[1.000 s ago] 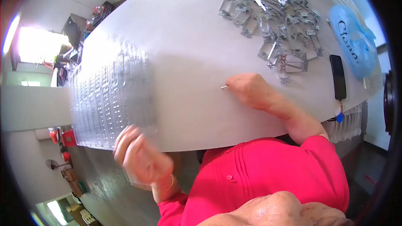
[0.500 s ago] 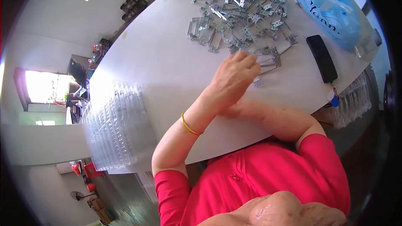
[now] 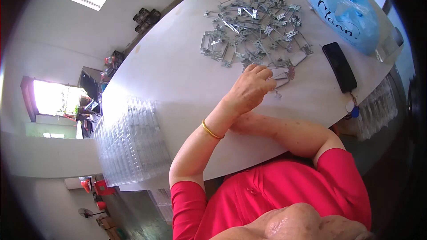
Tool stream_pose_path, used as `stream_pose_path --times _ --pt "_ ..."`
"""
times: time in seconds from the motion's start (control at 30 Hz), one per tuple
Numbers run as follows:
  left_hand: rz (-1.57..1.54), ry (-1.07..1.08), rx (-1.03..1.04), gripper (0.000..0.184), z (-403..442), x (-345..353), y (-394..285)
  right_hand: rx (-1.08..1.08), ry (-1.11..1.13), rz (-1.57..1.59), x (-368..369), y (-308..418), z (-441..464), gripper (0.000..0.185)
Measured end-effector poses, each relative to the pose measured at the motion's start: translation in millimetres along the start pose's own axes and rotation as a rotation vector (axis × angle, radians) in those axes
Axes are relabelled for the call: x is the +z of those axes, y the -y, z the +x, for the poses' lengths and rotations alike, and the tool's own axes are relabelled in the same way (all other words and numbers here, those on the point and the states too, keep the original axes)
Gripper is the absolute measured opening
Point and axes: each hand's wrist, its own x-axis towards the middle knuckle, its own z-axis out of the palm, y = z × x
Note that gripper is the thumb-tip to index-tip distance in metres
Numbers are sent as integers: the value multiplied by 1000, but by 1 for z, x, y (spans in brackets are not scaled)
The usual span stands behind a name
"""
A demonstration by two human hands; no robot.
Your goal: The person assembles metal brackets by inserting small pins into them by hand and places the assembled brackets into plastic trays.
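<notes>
My left hand, with a gold bracelet at its wrist, lies at the near edge of a pile of metal brackets. Its fingers are bent together beside a wire-framed bracket; whatever is between the fingertips is hidden. My right hand is below and behind the left wrist, low over the white table. The left forearm covers its fingers, so what they hold does not show.
Stacked clear plastic trays stand at the table's left edge. On the right are a black phone with a blue tag and a blue plastic bag. Clear plastic pieces are beyond the right table edge.
My left hand has moved from the clear trays across to the metal pile, passing over my right hand. The thin metal pin seen earlier at my right fingertips is now hidden.
</notes>
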Motion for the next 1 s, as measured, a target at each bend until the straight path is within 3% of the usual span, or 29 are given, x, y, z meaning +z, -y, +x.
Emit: stream_pose_path --times 0.07,0.13,0.17,0.23,0.27,0.3,0.47,0.53,0.77,1.0 --pt "-80 -99 -9 11 -2 -7 -3 -21 -9 7 1 0 0 12" --pt "-461 -162 -333 10 -6 -26 -13 -42 -12 17 1 0 -1 12" --pt "-461 -171 -343 10 -13 -26 -12 -53 -11 27 2 1 -1 12" --pt "-1110 -483 -571 11 -31 -29 -8 -73 3 50 -2 6 1 12" --pt "-1204 -474 -626 12 -46 -38 -2 67 194 18 -8 8 1 11" --pt "-1279 -528 -651 9 -59 -45 1 200 388 -14 -15 11 3 10" --pt "-1705 -791 -636 12 -139 -37 21 316 445 26 -24 17 10 14" --pt "-1729 -843 -659 14 -160 -33 21 337 307 29 -22 16 11 16" --pt "-1784 -968 -719 21 -197 -9 21 470 269 152 -27 20 18 11" --pt "-1818 -1007 -698 23 -208 4 20 574 47 285 -22 18 20 6"
